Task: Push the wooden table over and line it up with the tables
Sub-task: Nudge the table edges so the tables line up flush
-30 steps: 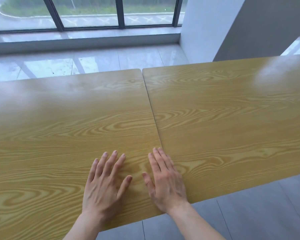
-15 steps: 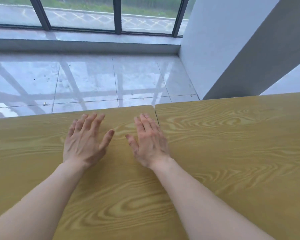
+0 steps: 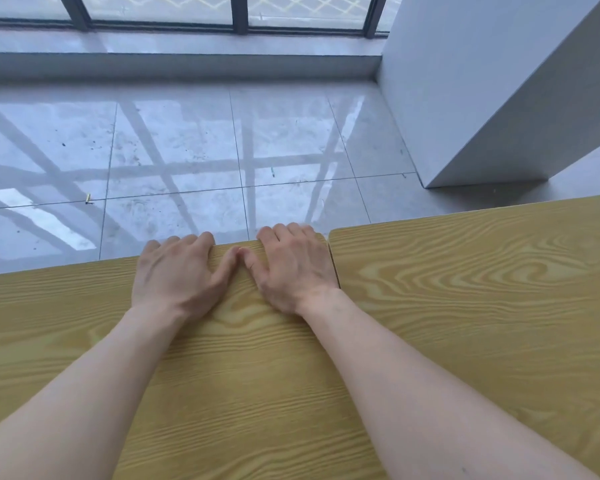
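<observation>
Two yellow wood-grain tables stand side by side with a thin seam between them. The left wooden table (image 3: 66, 306) lies under both my arms. Its neighbour, the right table (image 3: 482, 289), has its far edge slightly farther away than the left one's. My left hand (image 3: 174, 271) and my right hand (image 3: 295, 268) lie palm down at the left table's far edge, next to the seam, with the fingers curled over that edge. The fingertips are hidden below the edge.
Beyond the tables lies a glossy grey tiled floor (image 3: 187, 150) reaching to a low sill under dark-framed windows (image 3: 239, 15). A white square pillar (image 3: 482, 81) stands at the far right, close to the right table's far edge.
Both hands slid forward across the left table from its near side to its far edge, and the fingers now hook over that edge. My view has moved forward over the table.
</observation>
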The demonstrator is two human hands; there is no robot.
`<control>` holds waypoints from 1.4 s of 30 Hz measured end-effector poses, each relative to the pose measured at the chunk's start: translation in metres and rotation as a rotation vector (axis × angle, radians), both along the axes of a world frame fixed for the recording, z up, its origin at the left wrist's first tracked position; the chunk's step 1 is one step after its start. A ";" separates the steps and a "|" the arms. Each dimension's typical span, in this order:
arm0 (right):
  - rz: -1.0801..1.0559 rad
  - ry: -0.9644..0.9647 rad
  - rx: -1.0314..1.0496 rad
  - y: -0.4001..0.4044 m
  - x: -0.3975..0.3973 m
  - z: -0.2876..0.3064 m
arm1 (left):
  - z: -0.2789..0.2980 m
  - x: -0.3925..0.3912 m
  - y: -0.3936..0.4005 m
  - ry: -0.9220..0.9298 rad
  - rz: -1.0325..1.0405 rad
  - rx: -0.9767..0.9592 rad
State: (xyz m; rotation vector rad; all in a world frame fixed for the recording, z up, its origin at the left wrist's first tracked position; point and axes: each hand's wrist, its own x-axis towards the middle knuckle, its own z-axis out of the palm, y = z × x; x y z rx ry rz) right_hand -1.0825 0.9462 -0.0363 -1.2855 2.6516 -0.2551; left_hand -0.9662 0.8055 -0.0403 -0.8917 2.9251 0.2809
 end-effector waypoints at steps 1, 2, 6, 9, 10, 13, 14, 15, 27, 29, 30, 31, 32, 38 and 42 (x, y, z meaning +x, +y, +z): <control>0.006 0.001 -0.006 0.000 0.000 0.000 | 0.000 0.000 0.000 0.003 -0.004 -0.013; 0.016 0.000 -0.009 0.000 0.000 0.000 | 0.000 -0.001 0.001 0.008 -0.006 -0.022; 0.050 -0.012 -0.020 0.002 -0.003 0.000 | -0.001 -0.001 0.004 0.015 -0.001 -0.048; 0.067 -0.018 -0.035 0.005 -0.009 0.000 | -0.002 -0.008 0.008 0.010 0.032 -0.055; 0.074 -0.021 -0.032 0.006 -0.011 -0.001 | -0.002 -0.010 0.009 0.004 0.033 -0.050; 0.084 -0.028 -0.039 0.005 -0.016 -0.001 | -0.003 -0.013 0.008 0.008 0.034 -0.057; 0.082 -0.032 -0.039 0.006 -0.016 -0.001 | -0.003 -0.013 0.007 0.001 0.037 -0.055; 0.081 -0.029 -0.037 0.006 -0.015 -0.001 | -0.003 -0.013 0.008 -0.003 0.040 -0.052; 0.002 0.072 -0.078 0.022 0.013 -0.006 | -0.003 -0.003 0.014 0.142 0.101 -0.034; -0.003 0.085 -0.106 0.036 0.023 -0.008 | 0.001 0.005 0.024 0.229 0.110 -0.016; -0.009 0.081 -0.112 0.043 0.028 -0.008 | 0.004 0.010 0.031 0.246 0.086 -0.015; -0.013 0.070 -0.111 0.049 0.032 -0.009 | 0.005 0.017 0.039 0.251 0.050 -0.015; -0.015 0.057 -0.106 0.055 0.037 -0.008 | 0.006 0.026 0.048 0.251 0.014 -0.011; -0.036 0.025 -0.063 0.099 0.080 -0.007 | 0.007 0.084 0.102 0.225 0.005 0.048; -0.072 0.025 -0.064 0.125 0.104 -0.005 | 0.003 0.111 0.124 0.167 -0.014 0.025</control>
